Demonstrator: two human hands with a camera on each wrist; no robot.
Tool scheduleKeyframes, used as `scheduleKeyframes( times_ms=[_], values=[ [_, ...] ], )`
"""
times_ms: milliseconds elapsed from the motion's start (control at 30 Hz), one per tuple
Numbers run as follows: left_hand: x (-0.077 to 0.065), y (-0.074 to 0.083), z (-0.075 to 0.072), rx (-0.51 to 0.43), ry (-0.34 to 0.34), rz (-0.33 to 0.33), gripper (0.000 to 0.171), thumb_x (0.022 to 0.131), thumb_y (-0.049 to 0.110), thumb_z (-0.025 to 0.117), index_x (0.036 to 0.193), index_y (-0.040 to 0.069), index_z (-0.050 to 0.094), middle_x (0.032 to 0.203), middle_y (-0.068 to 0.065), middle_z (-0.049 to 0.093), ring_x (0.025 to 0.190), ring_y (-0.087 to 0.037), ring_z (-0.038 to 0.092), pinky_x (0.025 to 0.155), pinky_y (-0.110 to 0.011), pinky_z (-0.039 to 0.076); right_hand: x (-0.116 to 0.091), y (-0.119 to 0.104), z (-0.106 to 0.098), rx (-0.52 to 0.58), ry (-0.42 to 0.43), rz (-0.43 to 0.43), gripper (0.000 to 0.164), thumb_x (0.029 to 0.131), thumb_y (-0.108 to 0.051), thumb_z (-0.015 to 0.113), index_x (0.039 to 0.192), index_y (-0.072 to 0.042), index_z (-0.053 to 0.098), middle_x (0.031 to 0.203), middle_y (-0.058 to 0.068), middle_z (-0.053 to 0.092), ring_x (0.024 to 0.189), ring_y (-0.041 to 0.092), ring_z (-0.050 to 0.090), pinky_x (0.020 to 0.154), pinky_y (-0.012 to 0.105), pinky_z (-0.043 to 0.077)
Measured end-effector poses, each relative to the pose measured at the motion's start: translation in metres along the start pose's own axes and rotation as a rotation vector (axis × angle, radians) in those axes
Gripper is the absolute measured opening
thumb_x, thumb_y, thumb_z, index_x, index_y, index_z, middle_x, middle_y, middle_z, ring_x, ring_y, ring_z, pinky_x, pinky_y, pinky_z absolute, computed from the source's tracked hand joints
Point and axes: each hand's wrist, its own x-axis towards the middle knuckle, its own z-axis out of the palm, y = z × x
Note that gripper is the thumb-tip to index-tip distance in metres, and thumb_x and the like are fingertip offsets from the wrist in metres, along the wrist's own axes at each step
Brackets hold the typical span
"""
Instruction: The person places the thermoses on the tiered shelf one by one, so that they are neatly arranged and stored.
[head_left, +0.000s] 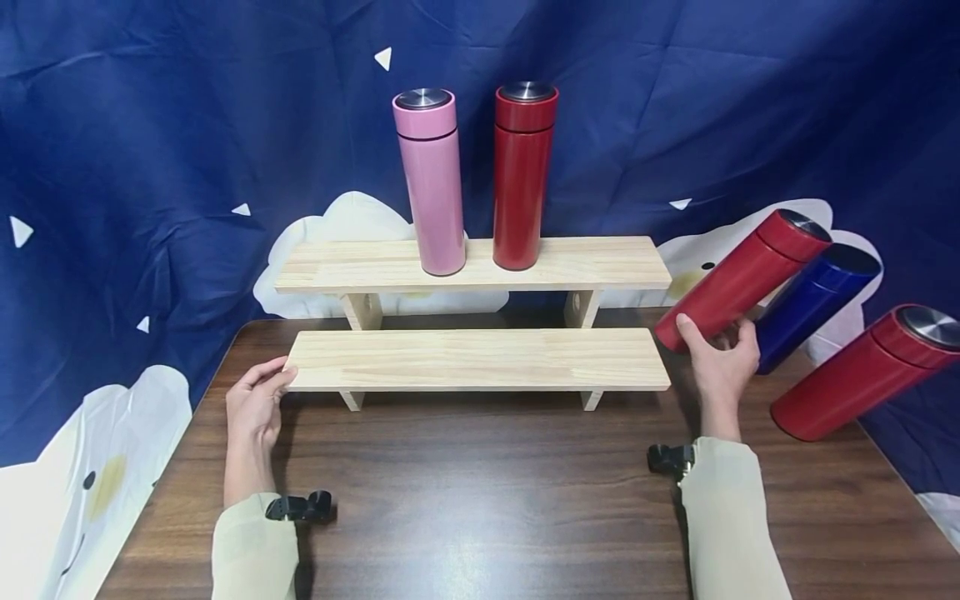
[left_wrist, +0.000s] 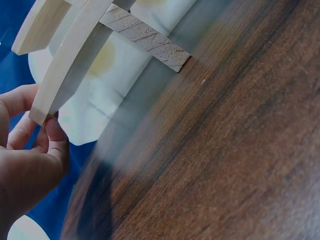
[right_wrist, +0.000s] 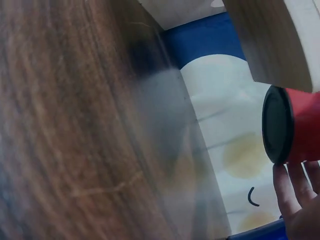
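Note:
My left hand (head_left: 255,404) pinches the left end of the lower wooden shelf board (head_left: 480,360), thumb on one face and fingers on the other, as the left wrist view also shows. My right hand (head_left: 722,367) grips a red thermos bottle (head_left: 738,279) near its base. That bottle leans to the right, and its dark bottom (right_wrist: 278,125) is off the table beside the shelf's right end. Behind the right hand stands a blue thermos (head_left: 813,308), partly hidden. On the upper shelf board (head_left: 337,262), a pink thermos (head_left: 433,192) and another red thermos (head_left: 522,183) stand upright.
One more red thermos (head_left: 862,375) stands at the right of the brown wooden table (head_left: 480,492). A blue cloth (head_left: 187,125) with white cloud shapes hangs behind the table. Short wooden legs (head_left: 592,400) hold up the lower board.

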Motion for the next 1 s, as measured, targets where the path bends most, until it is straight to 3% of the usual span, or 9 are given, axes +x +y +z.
scheduleKeyframes(
  times_ms=[300, 533, 833, 1000],
  values=[
    [0.001, 0.000, 0.000, 0.007, -0.003, -0.004, 0.025, 0.080, -0.021, 0.073, 0.090, 0.001, 0.079, 0.082, -0.005, 0.069, 0.071, -0.013, 0.065, 0.063, -0.019, 0.056, -0.007, -0.010, 0.000, 0.033, 0.016, -0.090, 0.053, 0.076, -0.022, 0.089, 0.124, -0.014, 0.065, 0.111, -0.004, 0.065, 0.100, 0.011, 0.061, 0.092, 0.022, 0.050],
    [0.001, -0.001, -0.001, 0.014, -0.007, 0.004, 0.025, 0.080, -0.021, 0.073, 0.096, -0.004, 0.078, 0.082, -0.005, 0.069, 0.071, -0.013, 0.065, 0.063, -0.019, 0.055, -0.010, -0.013, 0.002, 0.064, 0.021, -0.113, 0.043, 0.076, -0.018, 0.088, 0.112, -0.018, 0.065, 0.100, -0.011, 0.064, 0.093, 0.008, 0.060, 0.083, 0.020, 0.050],
    [0.001, 0.000, -0.001, 0.019, -0.009, 0.007, 0.025, 0.080, -0.020, 0.074, 0.099, -0.004, 0.078, 0.082, -0.005, 0.070, 0.072, -0.013, 0.065, 0.063, -0.019, 0.055, -0.035, -0.050, 0.004, 0.150, -0.019, -0.157, 0.033, 0.078, -0.011, 0.084, 0.105, -0.018, 0.065, 0.093, -0.012, 0.064, 0.085, 0.005, 0.060, 0.076, 0.017, 0.048],
    [0.000, 0.001, 0.000, 0.027, -0.006, 0.008, 0.025, 0.080, -0.020, 0.074, 0.099, -0.004, 0.078, 0.082, -0.005, 0.070, 0.072, -0.013, 0.065, 0.063, -0.019, 0.055, -0.026, -0.039, 0.007, 0.175, -0.023, -0.166, 0.033, 0.078, -0.010, 0.084, 0.104, -0.020, 0.066, 0.094, -0.011, 0.066, 0.086, 0.006, 0.061, 0.077, 0.018, 0.048]
  ],
)
